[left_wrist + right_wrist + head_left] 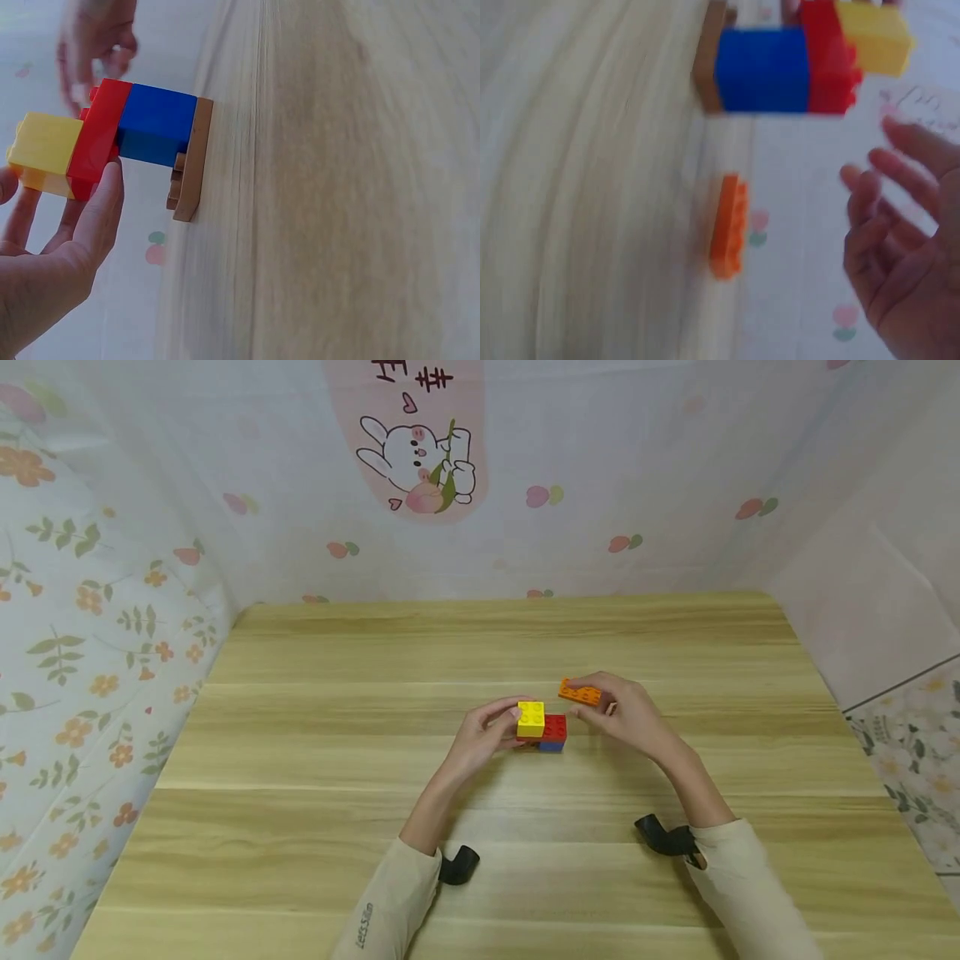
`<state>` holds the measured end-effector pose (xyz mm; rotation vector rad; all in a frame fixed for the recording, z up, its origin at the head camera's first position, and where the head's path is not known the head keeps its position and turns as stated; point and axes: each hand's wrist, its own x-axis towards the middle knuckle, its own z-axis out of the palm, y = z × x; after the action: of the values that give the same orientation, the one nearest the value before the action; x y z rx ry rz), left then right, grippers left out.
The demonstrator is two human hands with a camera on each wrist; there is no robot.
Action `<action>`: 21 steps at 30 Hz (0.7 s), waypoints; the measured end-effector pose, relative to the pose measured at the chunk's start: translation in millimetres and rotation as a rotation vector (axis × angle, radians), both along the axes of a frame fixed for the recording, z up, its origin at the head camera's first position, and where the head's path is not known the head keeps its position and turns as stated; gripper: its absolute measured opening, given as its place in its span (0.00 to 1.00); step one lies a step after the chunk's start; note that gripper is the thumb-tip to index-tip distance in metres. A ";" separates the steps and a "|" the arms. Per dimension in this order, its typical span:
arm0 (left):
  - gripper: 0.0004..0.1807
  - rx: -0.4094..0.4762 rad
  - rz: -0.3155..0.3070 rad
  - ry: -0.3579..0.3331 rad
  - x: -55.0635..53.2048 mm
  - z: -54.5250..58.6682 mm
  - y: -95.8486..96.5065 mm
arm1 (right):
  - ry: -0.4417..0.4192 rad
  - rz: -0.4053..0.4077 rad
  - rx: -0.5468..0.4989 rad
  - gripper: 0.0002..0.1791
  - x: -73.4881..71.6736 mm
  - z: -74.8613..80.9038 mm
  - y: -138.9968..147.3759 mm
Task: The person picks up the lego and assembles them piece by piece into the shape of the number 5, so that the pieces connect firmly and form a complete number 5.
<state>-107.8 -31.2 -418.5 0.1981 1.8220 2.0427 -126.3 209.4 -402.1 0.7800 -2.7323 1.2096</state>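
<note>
On my feed the left hand point(480, 737) grips the yellow block point(531, 720), with fingertips also against the red block point(557, 727) below. Under the red I see a blue block point(156, 126), then a brown plate point(196, 161) standing on the desk point(315, 735). I see the right hand point(628, 716) holding nothing, fingers loosely bent, near the orange brick point(581, 695), which lies on the desk just beside the stack.

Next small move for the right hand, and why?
Probably lower the right hand to pinch the orange building brick: the hand hangs above it, empty, and the brick lies on the table, apart from the brick stack that the left hand holds.
</note>
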 end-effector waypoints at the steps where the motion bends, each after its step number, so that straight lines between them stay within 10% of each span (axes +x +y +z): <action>1: 0.19 0.000 -0.003 0.002 0.0 0.9 0.1 | 0.010 -0.028 0.042 0.18 -2.9 -1.8 3.4; 13: 0.20 -0.013 -0.014 0.002 10.3 29.6 -0.6 | -0.090 -0.177 0.370 0.25 -23.5 -20.7 18.0; 21: 0.19 0.030 -0.016 -0.008 0.1 0.0 -0.5 | -0.100 -0.197 0.407 0.20 -26.6 -25.9 17.6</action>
<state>-107.7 -31.8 -418.5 0.2116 1.7803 2.0578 -152.9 226.9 -428.0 0.4663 -3.0944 0.6805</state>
